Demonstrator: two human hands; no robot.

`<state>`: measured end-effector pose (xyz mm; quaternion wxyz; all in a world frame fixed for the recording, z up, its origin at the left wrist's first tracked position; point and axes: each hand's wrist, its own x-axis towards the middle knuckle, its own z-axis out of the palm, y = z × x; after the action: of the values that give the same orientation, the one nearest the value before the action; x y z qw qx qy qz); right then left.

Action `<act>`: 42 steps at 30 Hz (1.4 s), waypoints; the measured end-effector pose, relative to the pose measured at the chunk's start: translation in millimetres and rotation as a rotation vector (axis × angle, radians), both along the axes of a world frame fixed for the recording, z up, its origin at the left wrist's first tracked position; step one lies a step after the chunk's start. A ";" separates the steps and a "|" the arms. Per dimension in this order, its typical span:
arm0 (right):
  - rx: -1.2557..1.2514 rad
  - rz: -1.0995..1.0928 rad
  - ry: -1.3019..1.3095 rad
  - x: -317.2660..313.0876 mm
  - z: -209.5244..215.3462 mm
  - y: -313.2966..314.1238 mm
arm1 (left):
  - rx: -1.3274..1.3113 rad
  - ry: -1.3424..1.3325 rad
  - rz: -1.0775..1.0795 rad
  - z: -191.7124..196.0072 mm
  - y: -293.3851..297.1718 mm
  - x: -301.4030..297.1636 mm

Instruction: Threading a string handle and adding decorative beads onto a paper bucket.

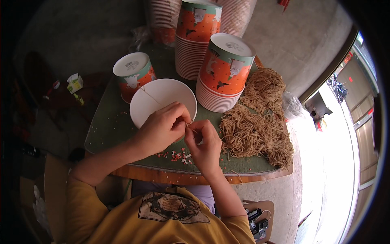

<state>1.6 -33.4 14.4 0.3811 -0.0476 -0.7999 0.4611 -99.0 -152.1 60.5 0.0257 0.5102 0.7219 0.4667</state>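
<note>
A white-lined paper bucket [156, 110] stands on the green-topped table with its mouth toward me. A strand of brown twine [151, 96] runs across its inside from the far left rim. My left hand [166, 124] is closed at the near right rim, its thumb and fingers pinching the twine. Right beside it, my right hand [204, 147] also pinches the twine, fingertips almost touching those of the left. The exact shape of the twine between the fingers is too small to make out. Below my hands lie small pink and white paper dots [180, 155].
An upside-down orange and green bucket [134, 75] stands at the far left. Two tall stacks of nested buckets [225, 77] rise behind. Heaps of loose brown twine [256, 132] cover the table's right side. A stool with dark gadgets [260, 221] is at lower right.
</note>
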 end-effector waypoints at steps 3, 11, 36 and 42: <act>0.093 -0.007 0.033 0.1 0.2 0.3 | 0.022 -0.097 -0.012 -0.5 0.3 -1.3; -0.020 0.069 0.028 1.4 -0.7 2.2 | -0.099 -0.387 -0.057 2.6 -0.6 -5.2; -0.266 0.077 0.026 1.7 -5.6 6.9 | -0.117 -0.286 -0.161 6.1 3.2 -0.1; -0.526 0.183 -0.024 6.0 -22.8 6.1 | -0.213 0.099 -0.038 8.7 -1.6 -2.0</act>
<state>7.6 -27.3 -8.4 0.3028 -0.0781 -0.6582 0.6848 -101.1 -153.7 69.2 0.0530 0.5406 0.7579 0.3612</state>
